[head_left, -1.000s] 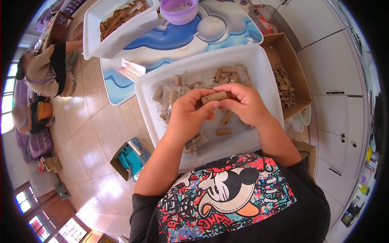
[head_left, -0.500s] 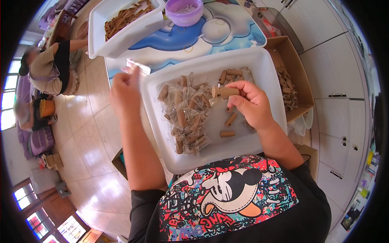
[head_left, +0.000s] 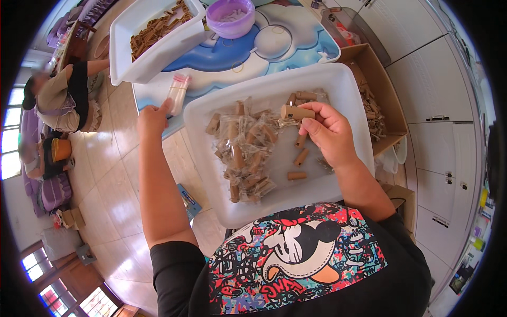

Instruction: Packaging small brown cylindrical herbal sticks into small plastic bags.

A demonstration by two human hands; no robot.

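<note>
My right hand (head_left: 331,132) pinches a short brown tube (head_left: 296,112) between thumb and fingers, above a white plastic tub (head_left: 214,198). The tube lies roughly level and has a small dark mark near the fingertips. Below it in the tub, several loose brown tubes (head_left: 301,157) are scattered. To their left is a heap of similar tubes in clear plastic bags (head_left: 244,153). Left of the tub, my left hand (head_left: 153,120) has its fingers closed at the near end of a stack of clear plastic bags (head_left: 179,91) with a pinkish-red top edge.
A second white tub (head_left: 158,55) holds brown pieces at the back left, beside a purple bowl (head_left: 231,24) with whitish pieces. The table (head_left: 211,71) has a blue and white cover. A cardboard box (head_left: 388,95) of tubes stands right. Another person (head_left: 63,98) sits far left.
My left hand has drawn back toward me and left, uncovering the bag stack. My right hand still holds the tube, now turned slightly. The view has shifted a little.
</note>
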